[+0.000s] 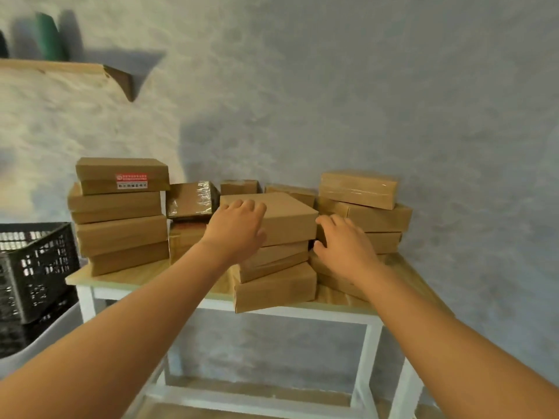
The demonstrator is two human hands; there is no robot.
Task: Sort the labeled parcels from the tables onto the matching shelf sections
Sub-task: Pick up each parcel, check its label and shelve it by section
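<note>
Several brown cardboard parcels are stacked on a small wooden table (127, 279) with white legs. The top parcel of the middle stack (287, 217) lies flat between my hands. My left hand (237, 229) lies on its left side, fingers spread over the top face and thumb at the front. My right hand (341, 243) is at its right edge, fingers curled toward the side of the stack. A parcel with a red and white label (122, 175) tops the left stack. Another plain stack (363, 207) stands at the right.
A black plastic crate (33, 267) stands left of the table on a white surface. A wooden wall shelf (69, 74) with a green object hangs at upper left. A grey wall is right behind the table. A film-wrapped parcel (192, 201) sits behind the middle stack.
</note>
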